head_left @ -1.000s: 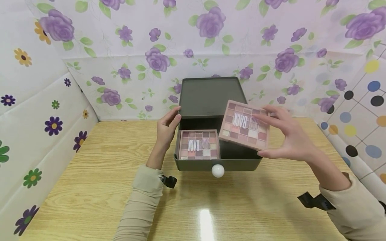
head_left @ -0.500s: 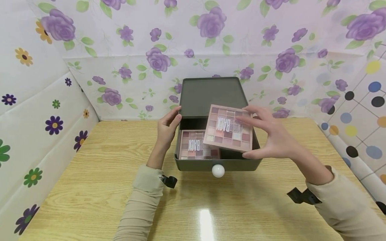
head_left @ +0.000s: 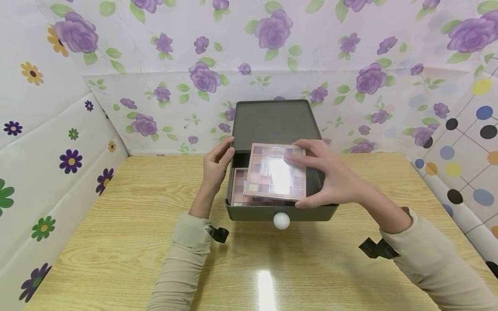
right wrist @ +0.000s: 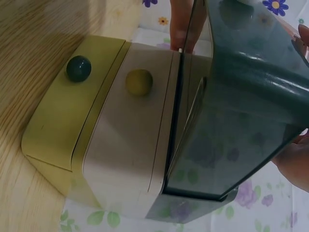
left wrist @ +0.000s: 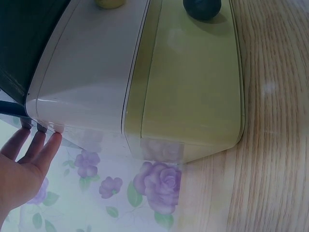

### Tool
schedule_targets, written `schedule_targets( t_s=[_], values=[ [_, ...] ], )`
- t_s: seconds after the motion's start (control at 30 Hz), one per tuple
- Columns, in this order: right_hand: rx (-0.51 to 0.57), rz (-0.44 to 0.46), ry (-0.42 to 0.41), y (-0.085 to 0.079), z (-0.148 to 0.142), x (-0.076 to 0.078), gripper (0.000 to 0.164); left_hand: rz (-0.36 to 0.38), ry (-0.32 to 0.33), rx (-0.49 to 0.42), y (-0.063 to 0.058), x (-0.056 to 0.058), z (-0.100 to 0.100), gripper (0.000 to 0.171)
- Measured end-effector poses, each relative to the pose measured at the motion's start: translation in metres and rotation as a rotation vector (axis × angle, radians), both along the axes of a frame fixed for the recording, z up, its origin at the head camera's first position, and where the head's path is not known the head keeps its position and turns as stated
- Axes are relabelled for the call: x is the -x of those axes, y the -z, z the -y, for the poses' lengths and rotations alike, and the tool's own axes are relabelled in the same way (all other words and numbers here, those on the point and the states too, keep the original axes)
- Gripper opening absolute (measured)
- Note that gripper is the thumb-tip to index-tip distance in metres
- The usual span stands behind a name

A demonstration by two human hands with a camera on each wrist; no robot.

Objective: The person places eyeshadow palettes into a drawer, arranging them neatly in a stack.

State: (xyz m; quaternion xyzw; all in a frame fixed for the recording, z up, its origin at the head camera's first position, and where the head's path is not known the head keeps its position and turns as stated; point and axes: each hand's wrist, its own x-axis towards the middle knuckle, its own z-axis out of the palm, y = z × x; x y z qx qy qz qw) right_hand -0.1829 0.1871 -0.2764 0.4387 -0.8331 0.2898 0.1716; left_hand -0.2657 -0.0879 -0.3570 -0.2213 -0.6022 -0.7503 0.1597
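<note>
My right hand [head_left: 330,175] pinches a pink eyeshadow palette [head_left: 260,172] by its right side, thumb at the near corner and fingers over its top. The palette is slightly tilted above the pulled-out dark green drawer [head_left: 254,213], with glare across its lid. A second eyeshadow palette [head_left: 237,192] lies in the drawer's left part, mostly covered by the held one. On the left side of the drawer cabinet [head_left: 274,125] rests my left hand [head_left: 214,168]; in the left wrist view its fingertips [left wrist: 50,145] touch the cabinet's side.
A white knob [head_left: 282,220] sits on the dark drawer's front. Below it in the stack are a white drawer [right wrist: 128,130] with a yellow knob and a yellow drawer [right wrist: 53,116] with a dark knob. The wooden table [head_left: 155,190] meets flowered cloth behind.
My right hand has carried the palette leftward and slightly toward me, from the drawer's right part to over the palette lying inside. My left hand has stayed put.
</note>
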Motion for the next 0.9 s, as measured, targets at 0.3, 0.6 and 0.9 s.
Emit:
schedule_targets(
  t_s=[0.3, 0.6, 0.9],
  values=[
    [-0.079, 0.101, -0.022, -0.004, 0.011, -0.001, 0.084, -0.011, 0.005, -0.001, 0.002, 0.001, 0.000, 0.036],
    [-0.124, 0.172, -0.030, -0.007, 0.020, 0.001, 0.083, -0.011, -0.005, 0.009, 0.001, 0.001, 0.000, 0.035],
    [-0.168, 0.256, -0.024, -0.004, 0.030, 0.007, 0.079, 0.008, -0.006, 0.007, -0.001, 0.000, 0.000, 0.033]
  ],
)
